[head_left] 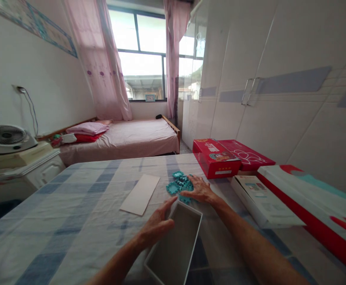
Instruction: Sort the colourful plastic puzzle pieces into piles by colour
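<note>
Several teal gear-shaped plastic pieces (pixel 173 187) lie in a loose pile on the striped tablecloth. My right hand (pixel 199 189) rests over the pile's right side with its fingers spread, covering some of the pieces. Nearer to me stands an open white box (pixel 181 241) with nothing visible inside. Above its left edge, my left hand (pixel 161 221) is held with fingers stretched out toward the pile and nothing in it. A flat white rectangular panel (pixel 140 194), perhaps the box's lid, lies left of the pile.
Two red boxes (pixel 220 168) stand at the table's far right. Closer on that side are a shallow white box (pixel 264 200) with printed papers and a large red-and-white package (pixel 318 198). A bed (pixel 137 136) lies beyond the table, and a fan (pixel 8 136) is at left.
</note>
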### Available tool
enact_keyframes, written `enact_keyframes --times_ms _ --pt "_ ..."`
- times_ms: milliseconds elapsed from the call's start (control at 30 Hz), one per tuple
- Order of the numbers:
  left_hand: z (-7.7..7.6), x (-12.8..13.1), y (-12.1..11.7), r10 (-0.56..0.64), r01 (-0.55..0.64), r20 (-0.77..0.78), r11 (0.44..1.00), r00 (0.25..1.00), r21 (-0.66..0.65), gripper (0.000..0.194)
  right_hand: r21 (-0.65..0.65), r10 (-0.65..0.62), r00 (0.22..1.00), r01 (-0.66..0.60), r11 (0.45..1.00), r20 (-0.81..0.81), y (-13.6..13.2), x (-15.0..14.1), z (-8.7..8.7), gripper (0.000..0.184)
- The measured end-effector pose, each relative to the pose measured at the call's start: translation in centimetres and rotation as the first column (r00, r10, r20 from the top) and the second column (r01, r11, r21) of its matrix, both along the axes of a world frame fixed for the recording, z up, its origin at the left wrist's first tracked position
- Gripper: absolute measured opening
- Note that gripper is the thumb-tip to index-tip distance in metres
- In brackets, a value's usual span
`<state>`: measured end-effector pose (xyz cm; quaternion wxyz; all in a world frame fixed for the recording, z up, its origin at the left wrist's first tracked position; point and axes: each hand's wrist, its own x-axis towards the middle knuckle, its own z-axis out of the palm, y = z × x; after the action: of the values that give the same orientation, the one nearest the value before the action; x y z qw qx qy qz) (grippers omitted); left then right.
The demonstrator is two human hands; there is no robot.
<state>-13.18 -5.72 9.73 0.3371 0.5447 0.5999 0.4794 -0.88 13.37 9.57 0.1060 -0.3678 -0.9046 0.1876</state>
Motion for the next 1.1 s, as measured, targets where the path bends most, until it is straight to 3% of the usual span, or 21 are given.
enact_keyframes --times_ms 67,133,267,367,500,633,733,867,1000,1100 --pt "-0.7 0.4 0.0 -0.013 0.013 0.124 1.0 0.992 0.001 0.064 0.05 0.022 0.999 -0.02 0.999 -0.043 -0.3 0.0 -0.3 0.082" --pt "-1.1 0.8 -0.1 0.047 -0.046 0.167 0.999 0.985 -0.011 0.062 0.103 0.041 0.992 -0.029 0.994 -0.116 -0.6 0.1 -0.6 0.072" --pt "-1.7 1.4 -0.1 0.244 -0.245 0.119 0.969 0.962 -0.002 0.061 0.154 0.048 0.963 -0.006 0.988 -0.266 -1.1 0.0 -1.0 0.056" --pt "-2.2 1.5 0.3 0.288 -0.291 0.121 0.957 0.95 0.007 0.061 0.147 0.071 0.923 -0.016 0.989 -0.378 -1.2 0.0 -0.9 0.04" --pt "-2.4 1.2 0.4 0.296 -0.3 0.12 0.954 0.948 0.021 0.057 0.041 0.014 0.88 0.006 0.999 -0.475 -0.7 0.4 -0.5 0.029" --pt "-2.3 1.1 0.2 0.345 -0.349 0.094 0.936 0.934 0.031 0.05 -0.197 -0.187 0.813 0.091 0.976 -0.551 0.6 1.2 -0.4 0.035" --pt "-2.1 1.2 0.1 0.388 -0.392 0.076 0.92 0.918 0.032 0.047 -0.416 -0.289 0.726 0.005 0.909 -0.624 1.6 2.3 0.5 0.042" --pt "-1.9 1.5 0.1 0.412 -0.417 0.082 0.908 0.907 0.048 0.045 -0.631 -0.333 0.683 -0.241 0.738 -0.65 1.4 4.0 3.5 0.045" --pt "-2.0 1.5 0.2 0.419 -0.428 0.105 0.901 0.902 0.074 0.041 -0.663 -0.144 0.741 -0.475 0.579 -0.656 -2.1 4.4 6.9 0.041" --pt "-2.1 1.5 0.2 0.408 -0.419 0.115 0.902 0.906 0.1 0.039 -0.624 0.144 0.8 -0.554 0.551 -0.583 -5.8 3.8 8.1 0.037"
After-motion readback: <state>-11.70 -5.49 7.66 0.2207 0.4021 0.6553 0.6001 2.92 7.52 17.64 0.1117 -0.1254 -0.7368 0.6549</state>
